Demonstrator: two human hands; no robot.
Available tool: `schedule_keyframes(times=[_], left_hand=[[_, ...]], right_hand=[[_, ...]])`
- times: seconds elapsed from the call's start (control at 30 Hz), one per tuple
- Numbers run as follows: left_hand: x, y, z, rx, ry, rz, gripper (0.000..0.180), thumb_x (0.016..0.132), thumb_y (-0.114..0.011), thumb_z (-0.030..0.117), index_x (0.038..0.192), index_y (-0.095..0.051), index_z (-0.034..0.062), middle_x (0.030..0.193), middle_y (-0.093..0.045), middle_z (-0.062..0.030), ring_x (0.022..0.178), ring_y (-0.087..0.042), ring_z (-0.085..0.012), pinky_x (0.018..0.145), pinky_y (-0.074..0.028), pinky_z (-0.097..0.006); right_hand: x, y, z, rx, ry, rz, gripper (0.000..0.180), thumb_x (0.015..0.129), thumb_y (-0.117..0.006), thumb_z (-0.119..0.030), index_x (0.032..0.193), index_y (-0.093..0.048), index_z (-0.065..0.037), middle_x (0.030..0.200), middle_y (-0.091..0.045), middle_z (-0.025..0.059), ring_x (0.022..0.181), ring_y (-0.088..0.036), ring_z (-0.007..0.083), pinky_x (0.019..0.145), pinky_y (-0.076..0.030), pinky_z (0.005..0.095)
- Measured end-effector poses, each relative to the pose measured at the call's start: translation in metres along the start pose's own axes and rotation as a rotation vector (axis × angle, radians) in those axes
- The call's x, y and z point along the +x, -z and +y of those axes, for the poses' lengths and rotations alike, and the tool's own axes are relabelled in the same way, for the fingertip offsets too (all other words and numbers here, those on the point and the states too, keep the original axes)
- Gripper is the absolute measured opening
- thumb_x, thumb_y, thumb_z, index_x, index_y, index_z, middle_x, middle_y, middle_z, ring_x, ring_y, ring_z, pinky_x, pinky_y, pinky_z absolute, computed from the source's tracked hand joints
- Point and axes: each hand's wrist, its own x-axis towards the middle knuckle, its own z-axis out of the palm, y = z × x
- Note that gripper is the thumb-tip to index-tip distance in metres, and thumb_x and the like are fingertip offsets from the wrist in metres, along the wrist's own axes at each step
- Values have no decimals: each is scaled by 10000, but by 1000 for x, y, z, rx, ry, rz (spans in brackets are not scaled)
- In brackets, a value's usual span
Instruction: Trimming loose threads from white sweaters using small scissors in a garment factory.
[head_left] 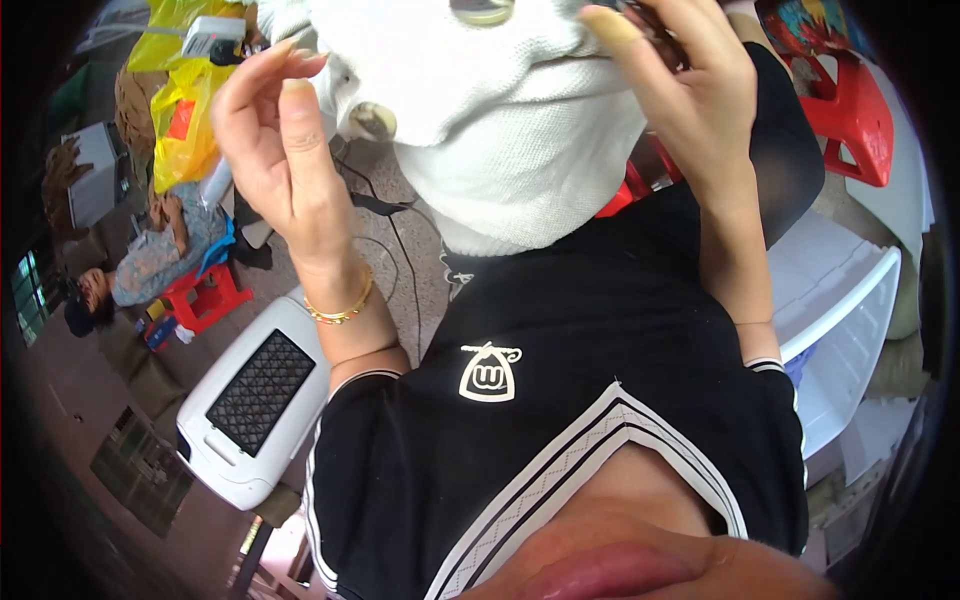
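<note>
— Any packages, labels or screens on my feed?

— I see yellow plastic bags [180, 125] at the upper left, bulging and crumpled, one showing a red patch. A small white box [212, 35] lies on top of them, with a label I can't make out.

— Anything else?

— A white emblem [488, 372], roughly bell-shaped, printed on the black shirt [560, 330]. No screens.

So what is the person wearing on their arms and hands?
Both arms are bare up to short black sleeves edged with thin white stripes. The left hand has a gold bracelet at its wrist. The right hand wears nothing, and its nails are long.
</note>
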Motion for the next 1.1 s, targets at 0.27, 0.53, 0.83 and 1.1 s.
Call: schedule_keyframes(times=[0.27, 0.53, 0.83, 1.1], left_hand=[[-4, 48, -10, 120, 86, -557, 258, 820, -694, 109, 1053, -682, -2, 1178, -640, -123, 1135, -592, -247, 1016, -410, -349], [20, 33, 43, -123, 237, -455, 183, 957, -605, 71, 1104, -644, -31, 984, -648, -24, 894, -586, -90, 810, -445, -209], [47, 11, 24, 22, 125, -229, 583, 954, -588, 21, 1474, -327, -3, 956, -627, -63, 844, -598, -98, 764, -464, -219], [116, 74, 16, -79, 38, -42, 866, 898, -620, -41, 1528, -27, -74, 817, -642, -82, 665, -601, -123, 651, -514, -247]], right_hand=[[4, -13, 5, 175, -94, -259, 488, 747, -842, -98, 1169, -631, 29, 848, -599, 40, 737, -531, 76, 620, -410, 213], [-6, 35, 52, 344, -72, -115, 204, 863, -675, 42, 1065, -649, 27, 1000, -661, 39, 889, -592, 80, 733, -474, 201], [-6, 56, 74, 324, -128, 0, 177, 889, -699, -29, 1047, -654, 35, 924, -665, -3, 852, -582, 49, 756, -446, 181], [-16, 42, 82, 458, -214, -32, 154, 906, -662, -23, 1049, -636, 28, 943, -664, 6, 879, -593, 55, 791, -449, 187]])
